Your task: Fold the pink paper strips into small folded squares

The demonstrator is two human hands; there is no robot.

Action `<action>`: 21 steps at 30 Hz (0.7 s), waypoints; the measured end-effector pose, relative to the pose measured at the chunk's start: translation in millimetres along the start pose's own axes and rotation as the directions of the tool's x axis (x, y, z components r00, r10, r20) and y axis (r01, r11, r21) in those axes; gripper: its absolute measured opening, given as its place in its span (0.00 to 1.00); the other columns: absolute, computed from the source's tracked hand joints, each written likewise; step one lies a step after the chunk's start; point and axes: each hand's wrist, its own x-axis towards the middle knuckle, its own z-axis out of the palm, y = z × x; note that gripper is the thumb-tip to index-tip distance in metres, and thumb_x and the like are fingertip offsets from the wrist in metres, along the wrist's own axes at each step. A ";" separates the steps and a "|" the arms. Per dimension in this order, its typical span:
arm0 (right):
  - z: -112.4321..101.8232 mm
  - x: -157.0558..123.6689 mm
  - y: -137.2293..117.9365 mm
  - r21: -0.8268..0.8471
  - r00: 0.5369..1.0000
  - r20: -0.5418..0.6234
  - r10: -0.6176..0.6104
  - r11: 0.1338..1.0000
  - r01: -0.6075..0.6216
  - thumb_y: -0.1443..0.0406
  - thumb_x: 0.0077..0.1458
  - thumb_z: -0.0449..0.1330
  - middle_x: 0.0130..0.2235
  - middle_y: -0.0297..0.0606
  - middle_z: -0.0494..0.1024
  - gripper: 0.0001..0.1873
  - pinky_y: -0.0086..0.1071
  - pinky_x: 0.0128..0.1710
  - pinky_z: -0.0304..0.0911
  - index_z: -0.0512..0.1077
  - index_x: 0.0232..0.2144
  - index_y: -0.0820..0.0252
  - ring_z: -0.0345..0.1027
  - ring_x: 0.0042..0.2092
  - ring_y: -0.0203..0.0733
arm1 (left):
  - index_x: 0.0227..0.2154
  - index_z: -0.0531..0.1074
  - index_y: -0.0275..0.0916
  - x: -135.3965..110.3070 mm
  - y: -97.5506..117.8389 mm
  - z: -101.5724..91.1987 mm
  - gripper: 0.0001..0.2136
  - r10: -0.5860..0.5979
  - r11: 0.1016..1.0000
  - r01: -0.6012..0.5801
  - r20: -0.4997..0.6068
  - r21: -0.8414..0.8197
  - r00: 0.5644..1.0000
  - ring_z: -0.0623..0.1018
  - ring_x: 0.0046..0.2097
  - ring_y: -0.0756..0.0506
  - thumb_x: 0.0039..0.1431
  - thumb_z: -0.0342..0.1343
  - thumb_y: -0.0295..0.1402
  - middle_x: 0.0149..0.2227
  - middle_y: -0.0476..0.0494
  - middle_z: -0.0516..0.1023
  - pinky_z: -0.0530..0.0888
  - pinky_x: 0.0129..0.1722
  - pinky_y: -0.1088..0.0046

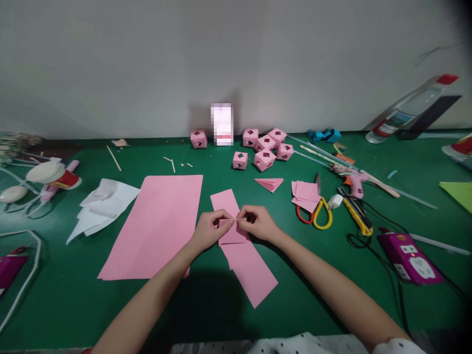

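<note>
My left hand point(211, 229) and my right hand point(258, 222) meet over the middle of the green table, thumbs and forefingers pinched together. Between them they grip the upper edge of a small pink paper square point(232, 235), one hand at each side. Beneath it lie long pink paper strips point(254, 280), running from above my fingers down to the lower right. A stack of large pink paper sheets point(158, 211) rests under and beside my left wrist. To the right of my right hand sit a folded pink paper triangle point(271, 184) and a pile of small pink squares point(306, 194).
Several folded pink paper cubes point(264, 159) stand near the wall. On the right are scissors point(322, 216), a yellow cutter point(357, 216), a pink glue gun point(356, 184), a purple power strip point(409, 258) and a leaning bottle point(401, 118). White paper point(103, 206) and a tipped cup point(55, 174) lie left.
</note>
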 end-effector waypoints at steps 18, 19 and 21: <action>-9.9 3.3 -5.3 0.285 0.989 -0.074 0.130 0.953 -0.104 0.61 0.52 0.58 0.21 0.30 0.70 0.08 0.24 0.18 0.54 0.68 0.26 0.61 0.60 0.19 0.30 | 0.26 0.73 0.37 3.8 -3.9 -7.2 0.08 -0.026 0.991 0.001 -0.191 -0.132 0.981 0.73 0.32 0.47 0.54 0.57 0.36 0.28 0.46 0.76 0.68 0.32 0.74; -10.1 3.5 -7.2 0.304 0.990 -0.071 0.124 0.948 -0.097 0.59 0.53 0.57 0.22 0.30 0.70 0.10 0.24 0.18 0.55 0.69 0.28 0.61 0.60 0.20 0.30 | 0.27 0.74 0.37 3.9 -4.4 -6.8 0.08 -0.030 0.991 0.005 -0.189 -0.134 0.982 0.73 0.32 0.47 0.55 0.57 0.36 0.29 0.46 0.76 0.67 0.32 0.74; -10.1 3.6 -9.1 0.314 0.993 -0.053 0.108 0.945 -0.086 0.56 0.56 0.56 0.22 0.31 0.71 0.14 0.25 0.19 0.56 0.70 0.29 0.62 0.61 0.20 0.31 | 0.28 0.74 0.36 3.7 -5.1 -5.9 0.09 -0.030 0.992 0.007 -0.176 -0.130 0.984 0.73 0.32 0.47 0.56 0.57 0.37 0.29 0.45 0.77 0.67 0.32 0.74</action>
